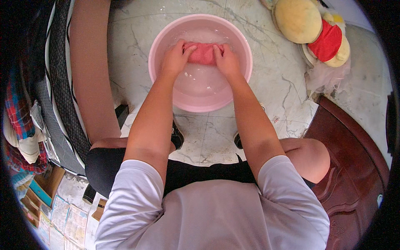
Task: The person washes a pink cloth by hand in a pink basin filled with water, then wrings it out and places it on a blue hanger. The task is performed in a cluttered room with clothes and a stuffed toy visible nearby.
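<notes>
A round pink plastic basin [200,107] stands on the floor in front of me, with water in its bottom. A wet red cloth [202,53] is stretched sideways at the water, folded or bunched. My left hand [177,58] grips its left end, thumb on top and fingers around the far side. The right end is in my right hand [227,59], held the same way. Some fingers of both hands are hidden behind the cloth.
Marble-patterned tiles [134,62] surround the basin. A mattress [59,78] on a brown bed frame [92,68] runs along the left. At upper right lies a cream plush toy [298,20] with red fabric. A dark red carved wooden panel [347,162] is at right.
</notes>
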`<move>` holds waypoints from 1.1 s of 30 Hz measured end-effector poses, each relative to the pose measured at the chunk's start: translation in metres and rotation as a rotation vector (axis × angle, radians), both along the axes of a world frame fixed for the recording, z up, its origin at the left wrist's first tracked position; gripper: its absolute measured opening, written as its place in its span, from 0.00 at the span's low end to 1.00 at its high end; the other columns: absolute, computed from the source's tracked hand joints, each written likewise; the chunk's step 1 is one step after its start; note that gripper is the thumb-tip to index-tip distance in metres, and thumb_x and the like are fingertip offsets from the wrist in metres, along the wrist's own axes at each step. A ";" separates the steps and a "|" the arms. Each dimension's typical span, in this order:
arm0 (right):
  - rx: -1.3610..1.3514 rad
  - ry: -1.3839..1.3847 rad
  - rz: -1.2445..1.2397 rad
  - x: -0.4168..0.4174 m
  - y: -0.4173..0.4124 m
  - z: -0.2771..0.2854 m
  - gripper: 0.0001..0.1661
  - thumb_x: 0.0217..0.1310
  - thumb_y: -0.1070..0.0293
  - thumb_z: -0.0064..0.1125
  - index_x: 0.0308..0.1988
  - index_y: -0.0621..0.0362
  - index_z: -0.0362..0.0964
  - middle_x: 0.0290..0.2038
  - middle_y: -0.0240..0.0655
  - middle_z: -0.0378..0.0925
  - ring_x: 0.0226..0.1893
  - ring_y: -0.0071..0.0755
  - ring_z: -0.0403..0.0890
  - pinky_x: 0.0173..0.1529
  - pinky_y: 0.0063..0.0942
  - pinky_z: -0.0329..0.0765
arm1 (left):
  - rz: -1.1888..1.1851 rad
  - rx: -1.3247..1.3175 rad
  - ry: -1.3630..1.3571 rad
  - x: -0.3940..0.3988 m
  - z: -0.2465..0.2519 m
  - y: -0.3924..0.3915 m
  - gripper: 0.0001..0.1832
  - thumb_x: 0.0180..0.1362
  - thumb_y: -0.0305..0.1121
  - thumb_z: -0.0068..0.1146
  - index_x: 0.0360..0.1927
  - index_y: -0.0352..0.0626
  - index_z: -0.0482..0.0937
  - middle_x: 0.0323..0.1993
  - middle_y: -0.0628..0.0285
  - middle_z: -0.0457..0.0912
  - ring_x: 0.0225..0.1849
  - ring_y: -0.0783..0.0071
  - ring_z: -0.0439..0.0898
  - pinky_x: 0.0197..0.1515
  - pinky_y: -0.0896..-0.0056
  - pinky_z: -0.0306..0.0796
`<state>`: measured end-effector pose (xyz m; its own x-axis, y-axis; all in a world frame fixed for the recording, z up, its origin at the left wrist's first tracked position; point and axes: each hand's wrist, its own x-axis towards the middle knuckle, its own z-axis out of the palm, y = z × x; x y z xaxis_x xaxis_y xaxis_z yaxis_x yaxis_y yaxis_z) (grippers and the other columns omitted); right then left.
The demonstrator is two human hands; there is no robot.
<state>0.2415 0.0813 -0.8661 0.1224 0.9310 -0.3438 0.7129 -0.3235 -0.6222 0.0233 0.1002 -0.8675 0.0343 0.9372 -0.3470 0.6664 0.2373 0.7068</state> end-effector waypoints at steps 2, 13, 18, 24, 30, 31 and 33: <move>-0.069 -0.066 0.002 0.000 0.003 0.001 0.24 0.76 0.50 0.54 0.46 0.63 0.75 0.42 0.62 0.83 0.45 0.68 0.85 0.52 0.57 0.80 | -0.043 -0.086 0.077 0.003 0.006 0.008 0.24 0.69 0.50 0.62 0.53 0.38 0.81 0.44 0.44 0.86 0.49 0.43 0.85 0.56 0.46 0.75; 0.343 -0.293 0.226 -0.026 -0.020 -0.011 0.20 0.68 0.61 0.56 0.56 0.56 0.75 0.59 0.44 0.75 0.60 0.54 0.74 0.64 0.54 0.70 | -0.342 0.594 0.303 0.039 -0.013 -0.026 0.22 0.61 0.38 0.62 0.56 0.41 0.79 0.57 0.54 0.79 0.63 0.50 0.75 0.72 0.45 0.64; 0.340 -0.265 0.097 -0.038 -0.027 -0.039 0.21 0.68 0.59 0.56 0.56 0.56 0.74 0.59 0.44 0.75 0.61 0.55 0.73 0.64 0.59 0.66 | -0.334 0.483 0.355 0.048 -0.044 -0.045 0.21 0.64 0.40 0.59 0.58 0.44 0.78 0.61 0.57 0.76 0.67 0.53 0.71 0.76 0.40 0.54; 0.097 -0.367 0.086 -0.048 -0.033 -0.056 0.20 0.67 0.58 0.58 0.54 0.54 0.75 0.57 0.45 0.75 0.61 0.55 0.73 0.65 0.62 0.62 | -0.343 0.492 0.454 0.041 -0.089 -0.055 0.22 0.64 0.42 0.59 0.61 0.52 0.77 0.63 0.61 0.75 0.69 0.53 0.69 0.77 0.36 0.51; 0.307 -0.361 0.109 -0.041 -0.041 -0.097 0.18 0.66 0.57 0.58 0.53 0.50 0.76 0.57 0.41 0.76 0.58 0.57 0.75 0.63 0.66 0.66 | -0.367 0.426 0.388 0.045 -0.079 -0.051 0.24 0.63 0.44 0.60 0.62 0.54 0.78 0.63 0.61 0.76 0.68 0.53 0.70 0.77 0.33 0.49; 0.241 -0.348 0.113 -0.043 -0.038 -0.095 0.18 0.66 0.57 0.58 0.53 0.50 0.76 0.57 0.42 0.76 0.58 0.57 0.75 0.63 0.66 0.66 | -0.372 0.437 0.357 0.041 -0.083 -0.049 0.24 0.63 0.45 0.60 0.62 0.54 0.78 0.63 0.61 0.76 0.68 0.53 0.71 0.77 0.33 0.50; 0.108 -0.316 0.128 -0.044 -0.030 -0.076 0.18 0.64 0.57 0.60 0.52 0.51 0.76 0.57 0.42 0.76 0.58 0.57 0.75 0.63 0.65 0.67 | -0.413 0.357 0.444 0.040 -0.081 -0.048 0.24 0.65 0.44 0.56 0.65 0.56 0.77 0.65 0.61 0.75 0.71 0.53 0.68 0.79 0.39 0.49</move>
<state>0.1973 0.0515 -0.9417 0.0872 0.9747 -0.2059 0.9061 -0.1635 -0.3902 0.0632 0.0519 -0.9487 0.3384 0.9372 -0.0841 0.8955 -0.2933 0.3346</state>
